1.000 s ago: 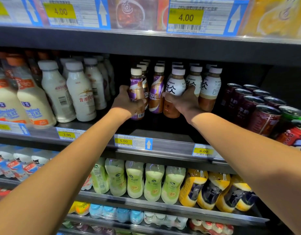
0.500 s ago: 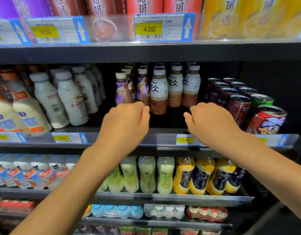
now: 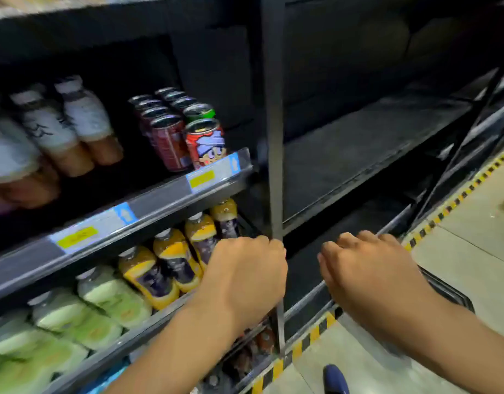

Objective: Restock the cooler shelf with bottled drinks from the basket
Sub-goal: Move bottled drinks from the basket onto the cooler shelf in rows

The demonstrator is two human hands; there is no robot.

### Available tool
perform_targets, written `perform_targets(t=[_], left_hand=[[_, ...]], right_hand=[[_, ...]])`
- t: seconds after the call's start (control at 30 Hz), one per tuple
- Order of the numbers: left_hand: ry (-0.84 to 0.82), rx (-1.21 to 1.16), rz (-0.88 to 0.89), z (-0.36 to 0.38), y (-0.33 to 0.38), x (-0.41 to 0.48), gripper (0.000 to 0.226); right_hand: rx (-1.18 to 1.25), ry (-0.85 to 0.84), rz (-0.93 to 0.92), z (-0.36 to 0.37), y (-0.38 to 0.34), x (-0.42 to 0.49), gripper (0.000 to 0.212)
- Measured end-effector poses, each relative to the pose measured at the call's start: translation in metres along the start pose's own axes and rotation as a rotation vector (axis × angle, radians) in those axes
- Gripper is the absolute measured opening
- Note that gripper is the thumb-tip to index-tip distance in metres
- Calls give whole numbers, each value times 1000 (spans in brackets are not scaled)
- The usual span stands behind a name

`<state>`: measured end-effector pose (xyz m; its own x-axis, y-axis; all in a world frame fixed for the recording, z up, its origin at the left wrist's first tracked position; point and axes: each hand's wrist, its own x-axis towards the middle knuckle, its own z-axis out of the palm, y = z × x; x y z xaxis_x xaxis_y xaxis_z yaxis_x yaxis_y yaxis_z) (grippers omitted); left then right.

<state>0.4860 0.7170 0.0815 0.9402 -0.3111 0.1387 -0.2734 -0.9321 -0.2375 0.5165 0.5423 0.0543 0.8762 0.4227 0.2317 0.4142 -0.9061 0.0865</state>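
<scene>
Refrigerated retail cooler, dark interior, viewed at a tilt with motion blur over the left part. Upper visible cooler shelf (image 3: 148,207) stocked: white-and-brown bottled drinks (image 3: 83,123) standing in rows at left, dark red cans (image 3: 167,137) to their right, one red can with a cartoon face (image 3: 206,143) at the front right corner, a green-topped can (image 3: 199,111) directly behind it. Price strip along the shelf edge carrying yellow tags (image 3: 201,179) and blue arrow markers. Shelf below: pale green bottles (image 3: 111,294) at left, yellow-and-dark-labelled bottles (image 3: 159,268) beside them, all leaning back. Vertical metal post (image 3: 273,137) dividing this bay from the right-hand bay; right-hand shelves (image 3: 358,155) dark, contents not discernible. Tiled floor (image 3: 458,251) at right, edged by yellow-and-black hazard tape (image 3: 449,206). Blue shoe tip (image 3: 334,379) at the bottom edge. Left hand (image 3: 245,277) loosely curled, knuckles up, held in front of the yellow bottles and the post; nothing visibly gripped. Right hand (image 3: 367,271) likewise loosely curled, knuckles up, over the lower front rail of the right bay; nothing visibly gripped. Hands near each other, not touching. Basket not in view.
</scene>
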Motion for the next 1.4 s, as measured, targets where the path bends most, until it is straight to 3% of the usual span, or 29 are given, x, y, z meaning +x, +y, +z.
perform_targets(t=[0.13,0.33,0.43,0.53,0.63,0.73,0.83,1.0,1.17,1.4], left_hand=[[-43,-46,187,36,68,67,26],[-132,-149,422,101,196,172,21],[-307,-174,485,121,256,229,13],[-348,-233,504,157,312,288,24],[-435,-291,532,205,359,334,30],[-603,-273,530,257,393,382,43],[-628,-289,516,308,417,428,40],[-760,-256,495,413,440,490,32],[-912,-203,497,541,470,535,28],[-990,-177,557,742,522,548,31]], right_hand=[[-2,-271,185,28,67,-30,28],[22,-352,558,90,181,-62,33],[26,-450,716,122,242,-76,11],[99,-604,872,163,306,-81,29],[134,-762,888,205,360,-73,36],[195,-787,902,253,402,-58,33],[247,-905,872,303,443,-37,37],[289,-932,829,414,488,-6,48],[353,-1118,836,557,513,5,48],[390,-1315,886,783,520,-11,46]])
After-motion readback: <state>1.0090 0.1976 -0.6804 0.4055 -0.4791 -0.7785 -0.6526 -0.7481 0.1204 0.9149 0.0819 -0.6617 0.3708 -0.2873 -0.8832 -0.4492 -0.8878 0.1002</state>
